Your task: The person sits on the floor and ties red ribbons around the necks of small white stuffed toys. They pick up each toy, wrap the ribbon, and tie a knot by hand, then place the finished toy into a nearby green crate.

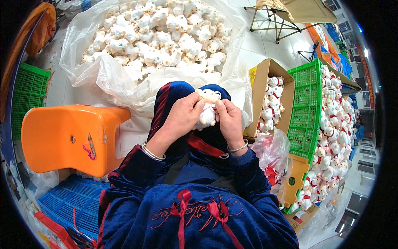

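Above my lap I hold a small white plush toy (206, 116) with a cream-coloured head at the top. My left hand (182, 115) grips its left side, thumb and fingers pressed together near the neck. On the other side my right hand (229, 120) pinches at the neck too, thumb against forefinger. What exactly lies between the fingertips is too small to make out. Beyond my knees a big clear plastic bag (99, 72) lies spread open, heaped with similar white plush toys (157, 37) that show no red bands.
An orange plastic stool (49, 137) stands left, with thread snips (91, 145) and pink thread on it. At right are a cardboard box (286, 87) of red-banded toys, a green crate (304, 112) beside many more, and a plastic bag (271, 151) with red pieces. A blue crate (74, 203) sits lower left.
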Tool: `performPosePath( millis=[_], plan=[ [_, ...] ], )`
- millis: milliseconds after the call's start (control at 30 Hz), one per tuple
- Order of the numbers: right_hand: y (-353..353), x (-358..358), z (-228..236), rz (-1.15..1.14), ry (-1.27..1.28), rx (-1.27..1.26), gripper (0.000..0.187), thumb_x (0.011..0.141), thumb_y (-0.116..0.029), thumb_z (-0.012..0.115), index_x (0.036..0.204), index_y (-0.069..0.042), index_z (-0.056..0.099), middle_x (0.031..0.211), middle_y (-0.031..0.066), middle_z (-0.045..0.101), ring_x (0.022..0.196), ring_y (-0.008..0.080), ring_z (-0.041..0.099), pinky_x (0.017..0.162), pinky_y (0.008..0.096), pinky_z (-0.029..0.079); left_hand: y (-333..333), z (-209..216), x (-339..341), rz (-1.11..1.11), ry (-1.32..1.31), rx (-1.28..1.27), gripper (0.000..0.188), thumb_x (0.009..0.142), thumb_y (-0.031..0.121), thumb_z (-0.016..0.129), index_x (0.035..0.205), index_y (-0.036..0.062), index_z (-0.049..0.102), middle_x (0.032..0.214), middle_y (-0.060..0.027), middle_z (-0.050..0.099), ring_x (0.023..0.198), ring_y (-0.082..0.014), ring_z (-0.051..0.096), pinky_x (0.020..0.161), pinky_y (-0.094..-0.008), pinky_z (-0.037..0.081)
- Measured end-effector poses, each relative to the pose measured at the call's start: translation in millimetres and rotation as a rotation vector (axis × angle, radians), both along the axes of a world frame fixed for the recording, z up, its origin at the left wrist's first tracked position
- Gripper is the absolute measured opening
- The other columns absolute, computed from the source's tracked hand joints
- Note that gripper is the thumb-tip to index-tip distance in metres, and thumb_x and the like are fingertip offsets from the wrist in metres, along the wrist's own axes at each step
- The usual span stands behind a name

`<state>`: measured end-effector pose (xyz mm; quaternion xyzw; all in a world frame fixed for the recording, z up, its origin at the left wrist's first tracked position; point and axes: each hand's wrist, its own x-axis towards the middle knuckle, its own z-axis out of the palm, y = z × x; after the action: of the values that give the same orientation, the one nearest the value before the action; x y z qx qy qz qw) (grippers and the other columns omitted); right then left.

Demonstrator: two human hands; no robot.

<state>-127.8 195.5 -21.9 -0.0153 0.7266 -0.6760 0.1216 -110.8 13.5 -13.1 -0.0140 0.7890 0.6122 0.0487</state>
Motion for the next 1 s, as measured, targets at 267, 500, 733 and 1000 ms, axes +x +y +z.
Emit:
performPosePath(
  millis=[267, 500, 733, 1000],
  plan=[
    [-3.7, -2.4, 10.6, 0.069, -0.017, 0.047, 0.024, 0.104, -0.021, 0.061, 0.090, -0.001, 0.066, 0.078, -0.0031, 0.060, 0.068, 0.0041, 0.051, 0.059, 0.0234, 0.042, -12.0, 10.0, -9.2, -0.069, -0.097, -0.043, 0.030, 0.097, 0.027, 0.066, 0.092, -0.0033, 0.069, 0.079, -0.0142, 0.071, 0.073, -0.0171, 0.067, 0.069, -0.0342, 0.053],
    [8.4, -14.5, 23.4, 0.154, 0.418, 0.494, 0.019, 0.092, -0.018, 0.070, 0.091, 0.001, 0.067, 0.079, 0.0129, 0.068, 0.068, 0.0253, 0.064, 0.063, 0.0347, 0.050, -17.6, 28.2, -18.0, -0.196, 0.010, -0.279, 0.026, 0.090, 0.024, 0.072, 0.088, -0.0018, 0.071, 0.080, -0.0158, 0.072, 0.071, -0.0257, 0.069, 0.068, -0.0366, 0.054],
    [6.9, -17.4, 47.1, 0.248, 0.230, 0.666, 0.021, 0.096, -0.018, 0.061, 0.096, 0.003, 0.061, 0.080, 0.0230, 0.068, 0.075, 0.0380, 0.070, 0.065, 0.0473, 0.052, -14.3, 35.8, -17.7, -0.242, 0.079, -0.390, 0.024, 0.090, 0.021, 0.067, 0.091, -0.0020, 0.074, 0.080, -0.0209, 0.070, 0.074, -0.0333, 0.071, 0.070, -0.0416, 0.054],
    [0.6, -12.1, 26.6, 0.175, 0.050, 0.454, 0.022, 0.102, -0.018, 0.056, 0.095, 0.003, 0.060, 0.074, 0.0162, 0.065, 0.060, 0.0268, 0.063, 0.057, 0.0394, 0.049, -17.4, 34.8, -17.6, -0.201, -0.093, -0.225, 0.023, 0.092, 0.017, 0.065, 0.091, -0.0040, 0.074, 0.073, -0.0152, 0.072, 0.061, -0.0196, 0.069, 0.062, -0.0340, 0.055]
  ],
)
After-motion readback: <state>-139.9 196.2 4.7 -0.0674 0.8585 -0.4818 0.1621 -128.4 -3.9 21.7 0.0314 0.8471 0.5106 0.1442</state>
